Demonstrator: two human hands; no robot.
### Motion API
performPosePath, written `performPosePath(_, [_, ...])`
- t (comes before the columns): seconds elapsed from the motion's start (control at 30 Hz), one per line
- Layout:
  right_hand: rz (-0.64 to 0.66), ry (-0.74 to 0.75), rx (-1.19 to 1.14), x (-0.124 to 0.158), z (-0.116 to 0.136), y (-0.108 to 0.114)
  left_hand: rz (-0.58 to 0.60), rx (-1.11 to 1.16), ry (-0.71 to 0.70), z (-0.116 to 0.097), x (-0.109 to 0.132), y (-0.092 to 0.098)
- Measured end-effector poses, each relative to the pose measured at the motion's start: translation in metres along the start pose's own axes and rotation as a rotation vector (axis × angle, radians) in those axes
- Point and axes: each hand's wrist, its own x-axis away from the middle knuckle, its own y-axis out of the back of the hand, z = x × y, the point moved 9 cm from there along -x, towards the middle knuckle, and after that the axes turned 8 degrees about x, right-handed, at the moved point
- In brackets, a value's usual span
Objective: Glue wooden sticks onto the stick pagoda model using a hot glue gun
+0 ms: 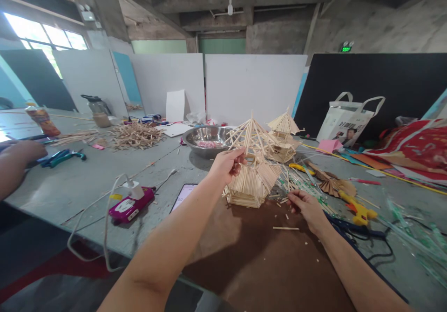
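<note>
A stick-built pavilion model stands on a brown mat in front of me. My left hand is closed in a pinch on the edge of the model's roof frame. My right hand rests on the mat just right of the model's base, fingers curled among loose sticks; what they hold I cannot make out. A second, smaller stick pavilion stands behind the first.
A steel bowl, a stick pile, a phone, a pink charger with white cable, a yellow glue gun, a white bag and red cloth lie about. Another person's hand is at the left by blue pliers.
</note>
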Motion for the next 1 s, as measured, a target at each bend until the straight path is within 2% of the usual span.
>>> performPosePath(0.17, [-0.003,-0.004,-0.002,0.000,0.003,0.002,-0.005,0.010,-0.018,0.000,0.001,-0.001])
performPosePath(0.27, [-0.080,0.022,-0.001,-0.003,0.011,0.022,0.001,0.019,-0.034,-0.002,0.001,-0.002])
performPosePath(0.37, [-0.278,0.090,0.099,-0.007,0.024,0.067,0.006,0.023,-0.041,-0.004,0.000,-0.004])
performPosePath(0.47, [-0.543,0.023,0.441,-0.006,0.027,0.126,0.016,0.031,-0.043,-0.005,-0.002,-0.004])
performPosePath(0.53, [-0.633,-0.065,0.566,-0.005,0.020,0.157,0.018,0.041,-0.050,-0.006,-0.004,-0.002])
performPosePath(0.63, [-0.688,-0.203,0.738,-0.004,0.003,0.187,0.005,0.038,-0.080,-0.008,-0.005,0.000])
performPosePath(0.8, [-0.715,-0.425,0.871,-0.002,-0.031,0.207,0.012,0.051,-0.128,-0.010,-0.004,0.001])
performPosePath(1.0, [-0.710,-0.541,0.875,-0.006,-0.053,0.217,0.029,0.080,-0.130,-0.007,-0.004,-0.004])
